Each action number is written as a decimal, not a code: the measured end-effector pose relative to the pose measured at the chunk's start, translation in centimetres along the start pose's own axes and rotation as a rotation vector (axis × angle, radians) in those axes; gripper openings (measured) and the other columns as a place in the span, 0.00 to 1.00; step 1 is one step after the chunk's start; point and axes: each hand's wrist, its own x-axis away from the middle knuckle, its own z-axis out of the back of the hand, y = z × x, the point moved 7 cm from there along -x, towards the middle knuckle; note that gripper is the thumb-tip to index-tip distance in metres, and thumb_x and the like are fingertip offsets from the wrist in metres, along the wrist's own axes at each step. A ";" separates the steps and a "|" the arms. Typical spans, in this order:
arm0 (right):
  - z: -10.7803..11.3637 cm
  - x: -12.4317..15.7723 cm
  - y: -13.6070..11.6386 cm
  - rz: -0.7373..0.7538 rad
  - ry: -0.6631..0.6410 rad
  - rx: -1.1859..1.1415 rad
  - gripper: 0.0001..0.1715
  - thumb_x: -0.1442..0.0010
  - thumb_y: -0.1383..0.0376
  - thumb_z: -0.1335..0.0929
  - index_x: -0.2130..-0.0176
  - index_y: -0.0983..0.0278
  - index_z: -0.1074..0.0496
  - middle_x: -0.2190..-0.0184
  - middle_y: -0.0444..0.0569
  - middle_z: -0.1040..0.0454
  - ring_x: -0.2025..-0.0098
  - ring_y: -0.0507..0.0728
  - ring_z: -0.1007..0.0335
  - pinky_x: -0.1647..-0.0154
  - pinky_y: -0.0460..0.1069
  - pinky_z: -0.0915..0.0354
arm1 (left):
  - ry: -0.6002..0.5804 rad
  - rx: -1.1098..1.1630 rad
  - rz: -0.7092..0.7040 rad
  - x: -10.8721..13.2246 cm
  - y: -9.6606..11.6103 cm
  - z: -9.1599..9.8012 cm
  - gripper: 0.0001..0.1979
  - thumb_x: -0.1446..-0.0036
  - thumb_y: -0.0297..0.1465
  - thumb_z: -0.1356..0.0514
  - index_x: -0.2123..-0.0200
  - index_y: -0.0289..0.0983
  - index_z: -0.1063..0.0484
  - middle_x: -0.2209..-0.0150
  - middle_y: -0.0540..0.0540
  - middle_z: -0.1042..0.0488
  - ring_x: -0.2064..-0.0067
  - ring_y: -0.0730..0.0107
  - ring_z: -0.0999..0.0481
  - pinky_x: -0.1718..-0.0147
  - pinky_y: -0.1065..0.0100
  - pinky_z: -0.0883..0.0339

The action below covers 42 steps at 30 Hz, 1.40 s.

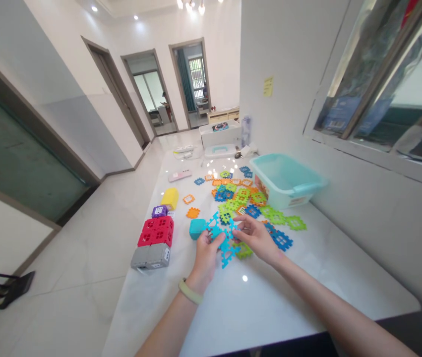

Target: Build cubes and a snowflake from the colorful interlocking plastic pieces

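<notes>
Light blue interlocking plastic tiles [226, 247], joined into a flat cross-like shape, are held above the table between both hands. My left hand [207, 255] pinches their left side with thumb and fingers. At their right edge my right hand [257, 239] has its fingers closed on one of the tiles. Just left of the tiles sits a light blue cube [197, 229]. A green tile [243, 249] lies partly hidden beneath the held piece. Behind it spreads a heap of green, blue and orange tiles [242, 196].
Grey [150, 256], red [155, 231], purple [159, 211] and yellow [170, 198] built blocks line the table's left side. A turquoise bin [285, 198] stands by the wall at right. Farther back are a pink phone-like object [180, 175] and a white box [220, 134].
</notes>
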 end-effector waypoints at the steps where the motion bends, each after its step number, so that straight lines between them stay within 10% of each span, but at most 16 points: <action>1: -0.1 0.1 -0.1 0.006 -0.005 0.008 0.25 0.51 0.53 0.25 0.57 0.61 0.31 0.72 0.40 0.31 0.73 0.53 0.26 0.67 0.53 0.26 | -0.001 -0.006 -0.003 0.0 0.0 0.0 0.24 0.56 0.34 0.27 0.57 0.38 0.29 0.61 0.44 0.21 0.68 0.65 0.20 0.75 0.72 0.28; 42: -1.8 0.7 0.1 0.150 -0.127 0.079 0.18 0.44 0.61 0.30 0.54 0.61 0.35 0.70 0.43 0.29 0.70 0.55 0.29 0.69 0.49 0.32 | -0.007 -0.056 -0.065 -0.5 0.1 0.6 0.29 0.61 0.33 0.25 0.55 0.35 0.31 0.62 0.43 0.20 0.64 0.61 0.19 0.66 0.66 0.26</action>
